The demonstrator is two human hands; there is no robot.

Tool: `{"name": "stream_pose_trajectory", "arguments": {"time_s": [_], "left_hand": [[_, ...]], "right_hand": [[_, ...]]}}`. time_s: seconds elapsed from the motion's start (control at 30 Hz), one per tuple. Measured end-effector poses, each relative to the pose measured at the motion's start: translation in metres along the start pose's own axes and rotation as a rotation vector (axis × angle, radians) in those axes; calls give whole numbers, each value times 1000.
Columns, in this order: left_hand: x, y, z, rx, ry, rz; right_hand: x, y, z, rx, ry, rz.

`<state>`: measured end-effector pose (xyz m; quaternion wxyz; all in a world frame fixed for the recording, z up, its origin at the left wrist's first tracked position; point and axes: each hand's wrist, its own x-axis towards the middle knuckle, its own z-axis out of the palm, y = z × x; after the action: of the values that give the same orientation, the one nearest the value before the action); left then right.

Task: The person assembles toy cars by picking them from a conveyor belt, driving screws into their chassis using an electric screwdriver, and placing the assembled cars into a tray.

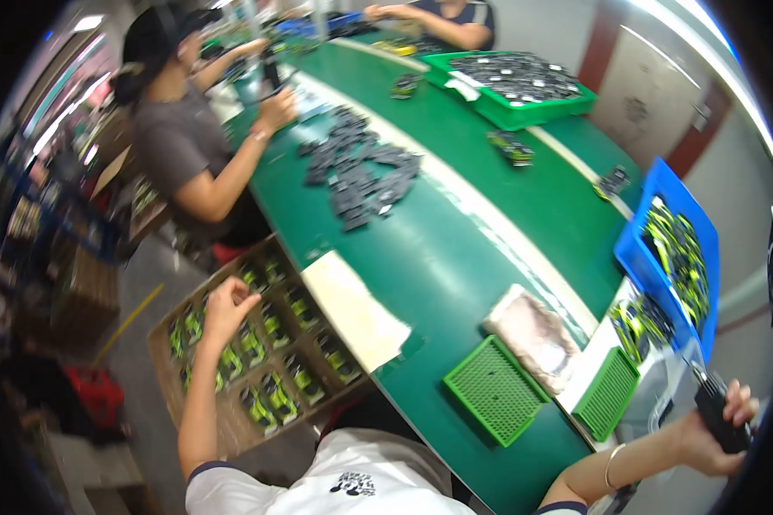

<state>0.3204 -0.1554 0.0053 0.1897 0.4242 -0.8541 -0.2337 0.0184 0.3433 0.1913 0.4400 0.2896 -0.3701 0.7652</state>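
Above a divided cardboard box [165, 356] on the left, my left hand [225, 311] hovers with its fingers loosely curved. The thumb looks apart from the fingers, and nothing shows between them. Several small black and yellow-green parts [276, 396] sit in the box's compartments. At the far right, the fingers of my right hand [720, 433] wrap round a black blocky tool [715, 412] with a thin metal tip pointing up and left. The tool's exact kind is unclear. Beyond the tip stands a blue bin [706, 249] holding more black and yellow-green parts [674, 253].
A long green-topped table [438, 257] bears a pile of dark grey parts [356, 167], a cream sheet [352, 313], two green perforated baskets [496, 390] and a pinkish padded tray [537, 330]. A green tray [507, 112] stands farther off. One co-worker [180, 129] is at left, another [451, 21] beyond.
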Motion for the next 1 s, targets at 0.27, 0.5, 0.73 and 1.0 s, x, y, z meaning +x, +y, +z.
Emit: {"name": "stream_pose_trajectory", "arguments": {"time_s": [0.27,0.5,0.73,1.0], "left_hand": [[183,265,127,-101,-269,977],[274,361,262,215,-84,1001],[276,395,297,154,222,1333],[156,395,239,-384,-568,1335]], "right_hand": [[-7,-4,-7,66,-47,-12],[-17,0,16,-122,67,-72],[-19,8,10,-141,55,-117],[-18,13,18,-69,-8,-56]]}}
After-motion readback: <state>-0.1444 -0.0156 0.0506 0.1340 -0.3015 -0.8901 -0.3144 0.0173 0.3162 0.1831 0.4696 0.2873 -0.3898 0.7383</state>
